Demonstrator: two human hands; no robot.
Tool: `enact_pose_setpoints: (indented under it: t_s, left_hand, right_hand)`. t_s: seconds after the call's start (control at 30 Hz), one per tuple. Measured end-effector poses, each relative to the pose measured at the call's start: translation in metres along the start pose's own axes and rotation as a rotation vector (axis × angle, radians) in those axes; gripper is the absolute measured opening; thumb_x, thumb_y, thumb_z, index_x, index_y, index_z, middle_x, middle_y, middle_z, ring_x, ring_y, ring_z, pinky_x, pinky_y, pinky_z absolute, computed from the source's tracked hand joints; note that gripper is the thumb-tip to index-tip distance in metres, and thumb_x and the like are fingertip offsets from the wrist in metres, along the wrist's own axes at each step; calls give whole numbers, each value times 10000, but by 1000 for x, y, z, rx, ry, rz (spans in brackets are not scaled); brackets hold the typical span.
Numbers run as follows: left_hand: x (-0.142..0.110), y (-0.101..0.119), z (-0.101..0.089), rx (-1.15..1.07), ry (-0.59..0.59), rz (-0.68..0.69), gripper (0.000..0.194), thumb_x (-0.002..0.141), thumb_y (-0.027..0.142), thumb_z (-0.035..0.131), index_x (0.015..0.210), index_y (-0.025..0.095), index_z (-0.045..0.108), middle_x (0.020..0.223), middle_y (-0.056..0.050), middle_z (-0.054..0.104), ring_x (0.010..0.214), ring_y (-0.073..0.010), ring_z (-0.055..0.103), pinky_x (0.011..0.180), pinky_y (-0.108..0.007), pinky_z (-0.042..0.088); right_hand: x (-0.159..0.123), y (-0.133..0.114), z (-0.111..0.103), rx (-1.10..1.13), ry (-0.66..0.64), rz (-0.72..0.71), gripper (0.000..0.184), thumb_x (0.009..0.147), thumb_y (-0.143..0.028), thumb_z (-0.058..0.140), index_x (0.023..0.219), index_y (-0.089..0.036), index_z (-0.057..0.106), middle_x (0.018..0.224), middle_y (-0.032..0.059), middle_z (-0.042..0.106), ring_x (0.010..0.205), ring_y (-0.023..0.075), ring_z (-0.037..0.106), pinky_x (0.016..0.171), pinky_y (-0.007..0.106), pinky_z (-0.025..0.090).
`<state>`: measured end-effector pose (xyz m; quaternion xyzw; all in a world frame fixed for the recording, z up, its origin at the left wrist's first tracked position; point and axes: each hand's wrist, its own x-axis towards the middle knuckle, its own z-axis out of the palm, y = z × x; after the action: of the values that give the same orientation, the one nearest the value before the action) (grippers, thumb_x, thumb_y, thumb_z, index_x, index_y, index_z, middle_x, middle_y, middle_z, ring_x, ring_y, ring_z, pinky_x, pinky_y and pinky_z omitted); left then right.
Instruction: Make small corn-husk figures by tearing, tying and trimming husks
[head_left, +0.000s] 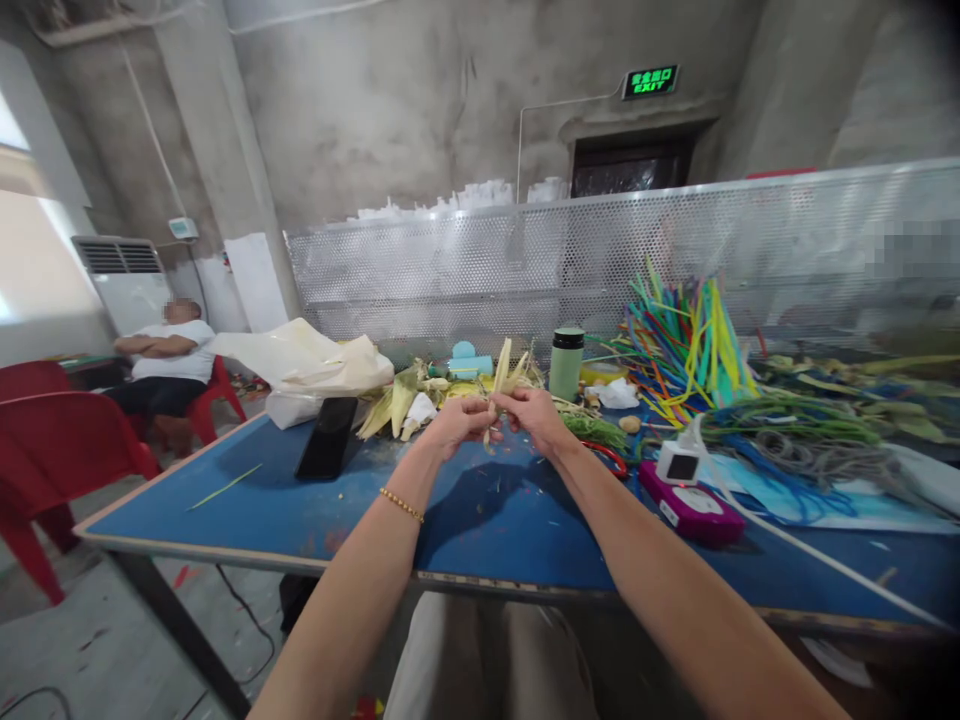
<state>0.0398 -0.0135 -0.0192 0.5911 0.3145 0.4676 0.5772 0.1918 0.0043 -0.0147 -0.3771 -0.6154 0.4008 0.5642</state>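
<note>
Over the middle of the blue table (270, 520), both hands meet at a pale yellow corn husk (503, 364) whose stiff leaves stick up above the fingers. My left hand (459, 424) pinches it low down from the left. On the other side, my right hand (534, 418) grips it between thumb and fingers. A short end of it hangs beneath the fingertips, and the fingers partly cover the rest. Behind my left hand lies a heap of loose husks (397, 402). Green plant strands (600, 432) lie just right of my right hand.
A black phone (327, 438) and a white bag (315, 362) are at left. A green bottle (566, 365) stands behind my right hand. At right are colourful strips (686, 345), a magenta device (690, 505) and a white cable (802, 537). A person (174, 350) sits far left.
</note>
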Motion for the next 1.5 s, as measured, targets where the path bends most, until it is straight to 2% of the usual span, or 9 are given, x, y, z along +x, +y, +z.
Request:
enact_pose_setpoints:
  t_s: [0.1,0.27,0.47,0.63,0.8,0.9,1.07,1.23,1.5]
  left_hand:
    - [0,-3,3,45,53,-6,226,655,254,782,674,92,626,661,-91,674,559,-179,654,553,-272,486]
    - [4,-4,2,-12,71,5,203,686,236,756,726,90,621,692,-100,683,558,-175,657,539,-268,486]
    - [8,-7,-2,-64,86,45,200,649,207,773,664,108,599,593,-50,643,436,-98,537,499,-250,445]
    - [5,-2,-1,-88,105,17,217,661,246,762,752,113,617,699,-76,678,537,-159,630,506,-259,451]
    - [1,-1,0,-150,4,6,299,589,157,793,837,111,631,721,-61,681,587,-147,641,563,-242,462]
    - [1,-3,0,-138,-57,0,223,587,118,788,756,121,642,719,-65,680,604,-142,632,570,-239,464]
    - [3,-4,-2,-123,46,-43,143,646,150,762,655,127,622,679,-54,655,564,-124,608,536,-233,451]
    - [7,-3,-6,-199,117,-11,145,678,165,756,705,123,620,706,-52,660,569,-108,594,508,-214,419]
    - [7,3,-14,-304,172,29,91,687,119,714,705,104,626,622,-20,602,501,-71,521,485,-199,372]
  right_hand:
    - [-1,-5,-3,-47,24,-39,426,598,-485,778,489,-177,504,378,-60,450,323,53,379,320,191,278]
    - [1,-7,-8,53,89,-33,381,652,-514,733,630,-163,585,410,-48,503,320,63,407,320,194,323]
    - [3,-8,-11,167,81,-4,360,596,-462,783,689,-150,629,481,-33,543,400,83,482,334,191,388]
    - [-1,-11,-8,193,27,5,313,560,-349,804,744,-134,670,570,-17,593,455,85,514,351,185,410]
    - [0,-9,-9,204,20,0,251,576,-288,775,737,-135,656,548,-20,587,444,89,523,359,192,419]
    - [0,-12,-10,241,31,-11,266,580,-286,775,760,-136,649,552,-26,583,437,86,525,351,191,418]
    - [-1,-17,-10,312,39,-13,377,602,-338,787,901,-140,668,697,14,667,472,94,563,371,205,455]
    - [-2,-20,-11,235,82,-29,341,583,-402,810,720,-134,650,536,5,609,447,111,545,395,226,473]
    - [-15,-38,-16,239,-190,-142,387,648,-522,764,739,-153,689,752,58,682,639,154,614,545,271,510]
